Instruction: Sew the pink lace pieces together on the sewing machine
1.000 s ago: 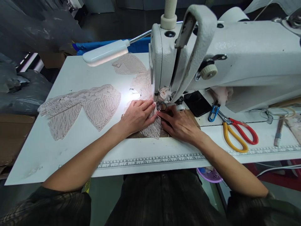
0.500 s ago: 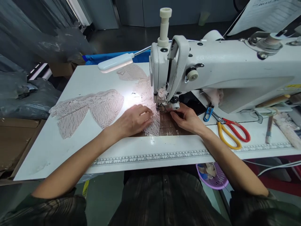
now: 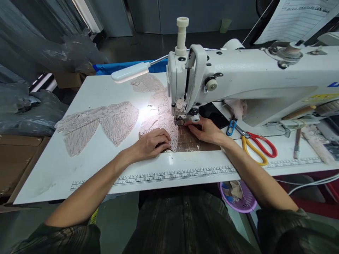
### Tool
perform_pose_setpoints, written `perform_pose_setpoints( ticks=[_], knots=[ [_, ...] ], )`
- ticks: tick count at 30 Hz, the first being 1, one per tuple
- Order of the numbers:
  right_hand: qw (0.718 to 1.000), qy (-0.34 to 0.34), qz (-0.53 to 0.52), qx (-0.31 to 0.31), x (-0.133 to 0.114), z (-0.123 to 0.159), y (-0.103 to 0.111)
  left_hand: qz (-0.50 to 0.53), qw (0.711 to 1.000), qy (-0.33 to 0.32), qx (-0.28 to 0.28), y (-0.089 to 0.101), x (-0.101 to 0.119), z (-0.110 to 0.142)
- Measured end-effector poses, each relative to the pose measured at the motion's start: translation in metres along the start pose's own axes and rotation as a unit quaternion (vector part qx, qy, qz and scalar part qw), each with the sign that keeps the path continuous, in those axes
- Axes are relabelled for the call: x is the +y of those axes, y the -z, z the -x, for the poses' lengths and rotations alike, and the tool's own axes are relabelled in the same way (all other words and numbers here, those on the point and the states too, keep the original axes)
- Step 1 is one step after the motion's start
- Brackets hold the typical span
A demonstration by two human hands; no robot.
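A white sewing machine (image 3: 238,81) stands on a white table (image 3: 87,165). A pale pink lace piece (image 3: 161,123) lies under its presser foot (image 3: 180,120). My left hand (image 3: 150,143) rests on the near edge of that lace, fingers curled and pressing it down. My right hand (image 3: 205,129) sits just right of the presser foot, fingertips pinched at a small white knob (image 3: 195,119). A second lace piece (image 3: 100,121) lies spread out to the left.
Yellow and red scissors (image 3: 255,148) and blue thread snips (image 3: 231,126) lie right of the needle. A gooseneck lamp (image 3: 131,71) lights the lace. A ruler strip (image 3: 169,173) runs along the table's front edge. A purple basket (image 3: 238,197) hangs below. Plastic bags sit at left.
My left hand has slid toward me along the lace and curled its fingers. My right hand has moved away from the fabric up to the knob by the presser foot. The view has pulled back.
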State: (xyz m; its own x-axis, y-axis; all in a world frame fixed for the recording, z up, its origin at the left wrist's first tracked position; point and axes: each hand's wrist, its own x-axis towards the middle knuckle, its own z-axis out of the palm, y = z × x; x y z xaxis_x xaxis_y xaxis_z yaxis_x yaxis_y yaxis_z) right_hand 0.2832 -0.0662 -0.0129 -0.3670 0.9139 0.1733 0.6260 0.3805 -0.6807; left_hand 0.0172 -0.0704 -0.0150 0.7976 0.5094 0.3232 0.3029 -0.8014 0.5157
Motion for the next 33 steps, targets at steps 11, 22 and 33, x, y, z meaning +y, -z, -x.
perform_pose_setpoints(
  ticks=[11, 22, 33],
  knots=[
    [0.997, 0.049, 0.014, 0.052, 0.000, 0.006, -0.014, -0.086, 0.984, -0.077, 0.135, -0.011, -0.002, -0.001],
    [0.995, 0.066, 0.036, 0.058, 0.004, 0.007, -0.018, -0.162, 0.977, -0.119, 0.065, -0.010, -0.005, 0.000],
    [0.996, 0.052, 0.055, 0.054, 0.002, 0.009, -0.019, -0.098, 0.988, -0.096, 0.070, -0.012, -0.008, 0.000]
  ],
)
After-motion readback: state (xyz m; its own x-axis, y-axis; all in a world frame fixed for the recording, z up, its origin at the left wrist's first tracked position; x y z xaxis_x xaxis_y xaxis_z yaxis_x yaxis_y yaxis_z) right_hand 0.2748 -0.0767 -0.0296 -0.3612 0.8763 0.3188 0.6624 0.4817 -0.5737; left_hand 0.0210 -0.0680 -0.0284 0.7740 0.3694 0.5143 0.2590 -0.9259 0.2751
